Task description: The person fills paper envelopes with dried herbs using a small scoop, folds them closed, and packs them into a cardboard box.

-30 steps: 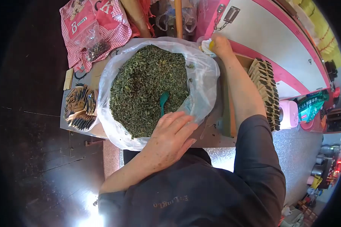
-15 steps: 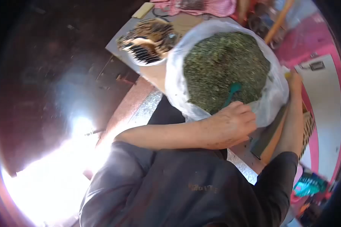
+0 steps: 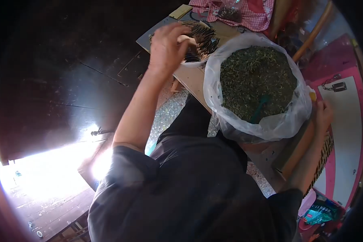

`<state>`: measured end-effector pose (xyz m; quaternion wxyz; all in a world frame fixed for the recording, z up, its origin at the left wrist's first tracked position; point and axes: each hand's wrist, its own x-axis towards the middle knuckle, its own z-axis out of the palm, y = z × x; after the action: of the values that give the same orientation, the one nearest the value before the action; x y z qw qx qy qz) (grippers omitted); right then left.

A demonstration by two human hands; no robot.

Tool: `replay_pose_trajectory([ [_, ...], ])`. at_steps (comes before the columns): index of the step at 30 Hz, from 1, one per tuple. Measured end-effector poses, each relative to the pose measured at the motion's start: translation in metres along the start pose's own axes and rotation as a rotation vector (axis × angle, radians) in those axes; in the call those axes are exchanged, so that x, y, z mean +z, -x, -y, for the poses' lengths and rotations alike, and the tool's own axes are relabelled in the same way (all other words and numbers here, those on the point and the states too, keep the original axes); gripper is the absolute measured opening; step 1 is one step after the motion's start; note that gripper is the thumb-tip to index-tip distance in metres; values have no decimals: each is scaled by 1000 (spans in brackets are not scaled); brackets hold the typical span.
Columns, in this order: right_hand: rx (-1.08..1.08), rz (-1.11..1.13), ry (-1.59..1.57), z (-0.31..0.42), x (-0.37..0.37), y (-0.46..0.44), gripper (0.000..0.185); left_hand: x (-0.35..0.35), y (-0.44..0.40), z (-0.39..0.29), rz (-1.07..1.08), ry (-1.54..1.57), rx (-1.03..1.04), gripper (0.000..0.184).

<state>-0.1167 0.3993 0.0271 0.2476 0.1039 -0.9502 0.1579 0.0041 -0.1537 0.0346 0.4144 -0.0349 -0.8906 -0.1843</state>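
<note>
My left hand [image 3: 167, 48] is over a white bowl [image 3: 195, 63] of dark and tan strips [image 3: 207, 42]. Its thumb and fingers are apart, slightly blurred. A wide container lined with a clear plastic bag [image 3: 215, 86] is full of dried, chopped green leaves [image 3: 258, 76]. A green spoon [image 3: 260, 107] lies tilted in the leaves, with no hand on it. My right hand [image 3: 324, 115] is curled at the bag's right side, close to a small yellow object [image 3: 313, 96]. What those fingers hold, if anything, is hidden.
An open cardboard box [image 3: 296, 151] stands under my right forearm, with a row of strips [image 3: 324, 155] beside it. On the board's far side are a yellow block [image 3: 180, 11] and a red checked cloth [image 3: 254, 20]. A wooden pole [image 3: 314, 32] slants behind the bag.
My left hand has let go of the green spoon and moved away to the bowl of strips. The right hand stays by the bag's right side. The view has shifted.
</note>
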Motion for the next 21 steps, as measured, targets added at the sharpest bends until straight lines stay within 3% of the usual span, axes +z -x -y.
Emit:
replay_pose_trajectory([
  [3,-72,16,-76,64,-34,28,11,12,1,29,11,-72,-111,20],
  [5,-125,-16,-120,98,-49,45,9,19,2,39,138,-33,-118,12],
  [7,-180,-46,-164,127,-60,61,8,14,-3,32,72,-7,-117,10],
  [9,-231,-79,-377,155,-65,73,7,-6,-16,5,-113,45,-54,8],
  [11,-223,-93,-454,193,-67,83,12,-32,-27,-44,-112,143,45,12],
  [13,-234,-137,-486,245,-67,86,19,-35,-21,-90,31,280,105,10],
  [15,-239,-193,-710,272,-48,80,38,-30,-12,-119,111,370,180,10],
  [16,-114,-128,-706,280,-44,76,43,-26,-7,-130,205,524,53,10],
  [17,-63,-110,-784,281,-32,71,38,-22,-4,-139,305,671,-74,11],
  [20,16,154,-1115,271,-16,79,17,-18,3,-150,330,885,-173,10],
  [21,23,149,-1106,267,-12,82,17,-13,8,-152,336,895,-170,10],
])
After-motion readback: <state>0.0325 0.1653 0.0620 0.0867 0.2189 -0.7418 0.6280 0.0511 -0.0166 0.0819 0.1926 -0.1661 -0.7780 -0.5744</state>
